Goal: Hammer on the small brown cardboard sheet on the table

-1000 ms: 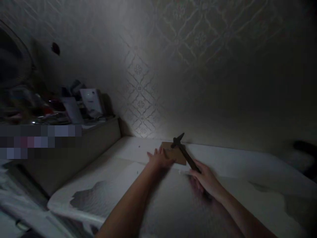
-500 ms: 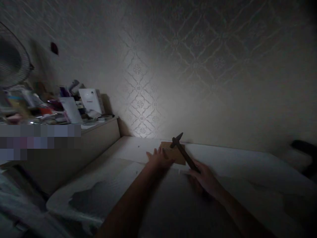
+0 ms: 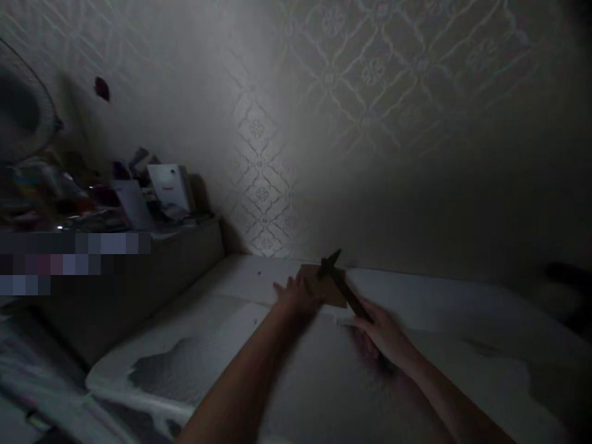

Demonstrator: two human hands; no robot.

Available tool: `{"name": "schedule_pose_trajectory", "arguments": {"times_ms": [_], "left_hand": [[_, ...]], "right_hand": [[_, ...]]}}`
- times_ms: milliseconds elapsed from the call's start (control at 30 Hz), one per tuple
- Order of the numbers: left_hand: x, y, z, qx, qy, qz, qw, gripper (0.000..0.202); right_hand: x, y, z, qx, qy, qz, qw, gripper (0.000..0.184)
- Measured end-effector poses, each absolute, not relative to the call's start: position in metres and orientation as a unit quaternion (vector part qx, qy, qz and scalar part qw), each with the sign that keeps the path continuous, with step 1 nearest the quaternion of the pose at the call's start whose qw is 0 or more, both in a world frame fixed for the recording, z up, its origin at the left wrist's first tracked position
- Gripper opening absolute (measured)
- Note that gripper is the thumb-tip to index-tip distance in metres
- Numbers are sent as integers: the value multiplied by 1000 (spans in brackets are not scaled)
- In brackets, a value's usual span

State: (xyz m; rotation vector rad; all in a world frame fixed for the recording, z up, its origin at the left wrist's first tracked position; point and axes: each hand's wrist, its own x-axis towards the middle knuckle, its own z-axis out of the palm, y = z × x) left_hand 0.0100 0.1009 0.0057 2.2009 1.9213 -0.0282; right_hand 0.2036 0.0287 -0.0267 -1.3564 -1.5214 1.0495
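My right hand (image 3: 386,333) is wrapped round the handle of a hammer (image 3: 346,288). The hammer's dark head, pointed at one end, is over a flat brown rectangular board (image 3: 335,296); I cannot tell whether it touches. At the board's left edge rests my left hand (image 3: 298,299), fingers apart and stretched forward, pressing on the board and the surface beside it. Dim light hides whether anything small is under its fingertips. Beneath both hands is a white table (image 3: 240,277) with a worn grey patch.
A patterned wall (image 3: 263,166) rises behind the table. To the left, a cabinet (image 3: 185,246) carries a white box (image 3: 171,188), bottles and other clutter, with a round mirror-like or fan-like thing (image 3: 23,105) above. A dark object (image 3: 571,277) sits at the right edge.
The scene has grown darker, most of all on the right wall and the board. Both hands and the hammer stay almost where they were.
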Motion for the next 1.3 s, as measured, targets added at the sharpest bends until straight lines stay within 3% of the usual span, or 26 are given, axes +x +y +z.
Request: {"name": "schedule_pose_trajectory", "arguments": {"times_ms": [467,1300], "left_hand": [[9,104,2,748,654,-5,109,96],[10,100,8,743,659,-14,112,95]], "right_hand": [[205,29,-26,-548,-607,388,425,58],[204,28,-25,-545,-598,425,406,67]]}}
